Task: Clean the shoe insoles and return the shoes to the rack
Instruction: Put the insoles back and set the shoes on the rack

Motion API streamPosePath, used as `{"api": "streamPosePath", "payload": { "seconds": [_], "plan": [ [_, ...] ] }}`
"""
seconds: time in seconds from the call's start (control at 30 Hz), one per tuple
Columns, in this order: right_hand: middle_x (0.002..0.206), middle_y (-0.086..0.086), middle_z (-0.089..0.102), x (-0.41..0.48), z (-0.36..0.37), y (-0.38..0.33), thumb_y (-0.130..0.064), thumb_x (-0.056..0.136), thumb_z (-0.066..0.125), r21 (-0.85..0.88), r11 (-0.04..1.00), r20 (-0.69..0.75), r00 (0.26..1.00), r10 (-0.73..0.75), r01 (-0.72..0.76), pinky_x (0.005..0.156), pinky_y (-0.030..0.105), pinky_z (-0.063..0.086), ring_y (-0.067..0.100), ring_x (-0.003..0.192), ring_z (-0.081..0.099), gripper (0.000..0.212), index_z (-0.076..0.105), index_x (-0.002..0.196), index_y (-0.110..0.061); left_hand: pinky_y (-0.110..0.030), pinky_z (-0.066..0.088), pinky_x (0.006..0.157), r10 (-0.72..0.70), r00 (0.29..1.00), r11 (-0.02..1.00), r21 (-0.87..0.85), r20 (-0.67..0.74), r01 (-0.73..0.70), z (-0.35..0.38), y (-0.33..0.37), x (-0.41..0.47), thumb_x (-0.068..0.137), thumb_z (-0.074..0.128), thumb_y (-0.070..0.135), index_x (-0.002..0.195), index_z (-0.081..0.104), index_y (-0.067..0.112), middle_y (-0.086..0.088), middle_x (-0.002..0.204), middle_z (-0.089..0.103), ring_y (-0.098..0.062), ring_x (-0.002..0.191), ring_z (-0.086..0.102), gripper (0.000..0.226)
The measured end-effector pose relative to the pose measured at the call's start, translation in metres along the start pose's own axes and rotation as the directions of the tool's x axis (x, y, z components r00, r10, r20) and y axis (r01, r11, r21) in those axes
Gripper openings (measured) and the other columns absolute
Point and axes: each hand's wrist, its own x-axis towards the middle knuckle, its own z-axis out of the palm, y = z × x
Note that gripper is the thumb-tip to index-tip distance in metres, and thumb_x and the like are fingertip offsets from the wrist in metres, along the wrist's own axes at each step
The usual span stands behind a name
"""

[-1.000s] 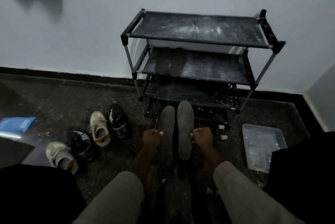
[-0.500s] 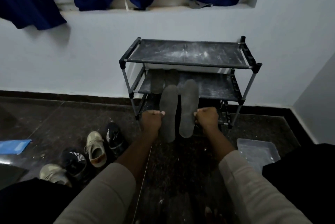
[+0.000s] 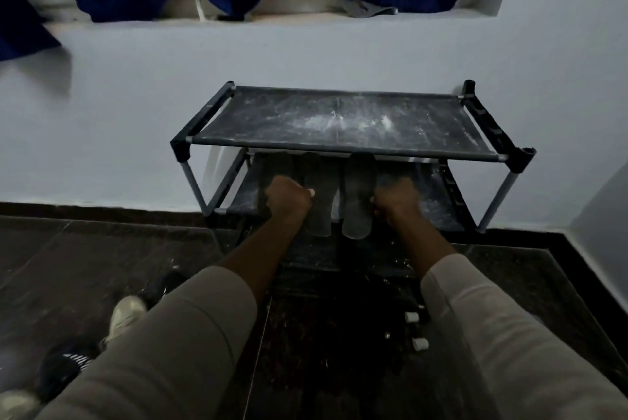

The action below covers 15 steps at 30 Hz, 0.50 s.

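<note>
Head view: one insole point(image 3: 319, 215) is gripped by the left hand point(image 3: 287, 200) and a second insole point(image 3: 356, 202) by the right hand point(image 3: 397, 203). Both are held at the middle shelf point(image 3: 435, 197) of the rack point(image 3: 339, 120), beside a third insole point(image 3: 273, 166) laid there. Shoes point(image 3: 127, 317) lie on the floor point(image 3: 102, 266); their return is judged outstanding.

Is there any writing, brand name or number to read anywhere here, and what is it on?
No text can be read anywhere.
Left insole and right insole: no print shows.
Rack: only white dust smears, no label.
Pale shoe and striped shoe: too dark and blurred to show any brand.
</note>
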Motion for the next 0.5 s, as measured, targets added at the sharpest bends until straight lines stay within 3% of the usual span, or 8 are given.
{"api": "streamPosePath", "payload": {
  "seconds": [0.1,0.17,0.27,0.37,0.5],
  "plan": [
    [0.084,0.024,0.073,0.011,0.006,-0.003,-0.011,0.072,0.077,-0.051,0.999,-0.021,1.0,0.009,-0.01,0.074,0.048,0.063,0.038,0.086,0.075,0.02,0.059,0.063,-0.007,-0.032,0.055,0.083,0.011,0.999,1.0,-0.001,-0.032,-0.011,0.019,0.002,0.021,0.079,0.084,0.028,0.105,0.071,0.002,-0.016,0.109,0.072,-0.031,0.104,0.069,0.039],
    [0.092,0.025,0.074,0.016,0.009,-0.003,-0.011,0.079,0.075,-0.063,0.998,-0.026,1.0,0.0,-0.002,0.074,0.042,0.059,0.037,0.091,0.074,0.009,0.068,0.076,-0.006,-0.037,0.058,0.089,0.01,0.999,1.0,-0.027,-0.033,-0.011,0.028,0.002,0.033,0.077,0.085,0.027,0.103,0.07,0.002,-0.015,0.108,0.072,-0.031,0.103,0.069,0.038],
    [0.102,0.027,0.072,0.029,0.011,0.004,-0.009,0.082,0.073,-0.058,0.998,-0.048,0.999,-0.017,0.014,0.081,0.042,0.059,0.038,0.098,0.072,0.019,0.072,0.097,0.003,-0.041,0.058,0.09,0.014,0.999,0.999,-0.038,-0.029,-0.015,0.039,0.003,0.044,0.076,0.085,0.024,0.1,0.071,0.003,-0.015,0.106,0.072,-0.031,0.101,0.069,0.035],
    [0.101,0.026,0.073,0.037,0.011,0.008,-0.01,0.081,0.074,-0.095,0.995,-0.044,0.999,-0.005,0.001,0.08,0.038,0.057,0.037,0.098,0.072,0.02,0.074,0.096,0.002,-0.042,0.058,0.09,0.032,0.999,0.999,-0.022,-0.027,-0.032,0.051,0.002,0.047,0.076,0.085,0.024,0.099,0.072,0.001,-0.019,0.106,0.072,-0.034,0.101,0.069,0.036],
    [0.096,0.027,0.074,0.042,0.012,0.013,-0.009,0.078,0.075,-0.09,0.996,-0.053,0.998,-0.017,0.012,0.082,0.043,0.061,0.038,0.093,0.074,0.017,0.075,0.093,0.001,-0.044,0.058,0.086,0.108,0.993,0.991,0.084,-0.037,-0.104,0.065,0.003,0.048,0.079,0.078,0.024,0.098,0.071,0.0,-0.022,0.105,0.072,-0.039,0.101,0.069,0.031]
  ]
}}
